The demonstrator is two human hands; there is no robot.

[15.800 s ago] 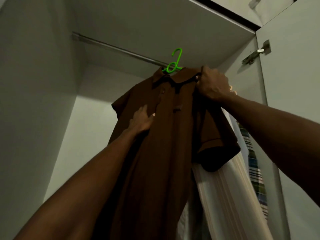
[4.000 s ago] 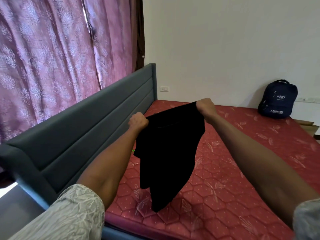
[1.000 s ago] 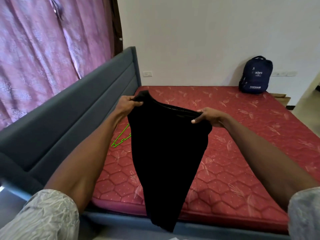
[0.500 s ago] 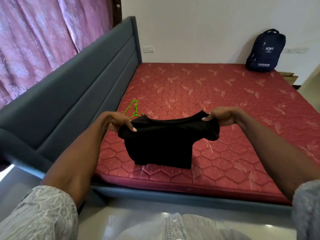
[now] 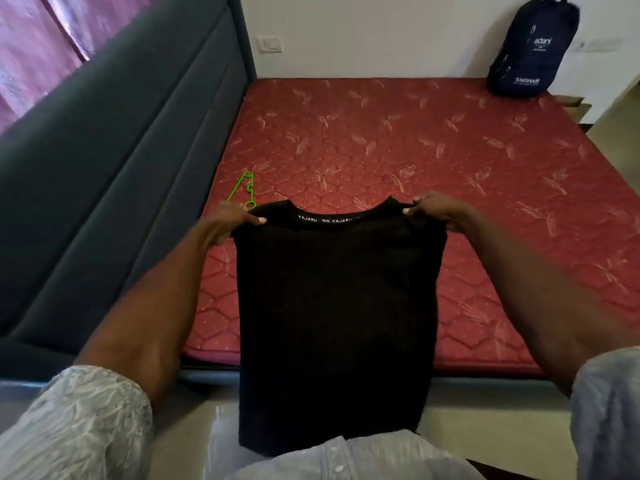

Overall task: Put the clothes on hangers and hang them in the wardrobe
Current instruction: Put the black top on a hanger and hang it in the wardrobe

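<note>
Words: KAJARU on shirt (image 5: 337,306) collar; adani on bag (image 5: 535,46), upper right
Grip: left hand (image 5: 230,221) and right hand (image 5: 438,211) pinch shirt shoulders
Room: hanger (image 5: 244,188) lies on bed (image 5: 415,150) by left hand

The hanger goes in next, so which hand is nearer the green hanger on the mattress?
Left. The left hand grips the black T-shirt just beside the green hanger; the right hand grips its far shoulder.

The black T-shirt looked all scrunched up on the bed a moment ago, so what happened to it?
Both hands lifted the black T-shirt off the mattress, so it now hangs full length. The left hand and right hand still pinch its shoulders. The green hanger still lies on the mattress, and the backpack has not moved.
</note>
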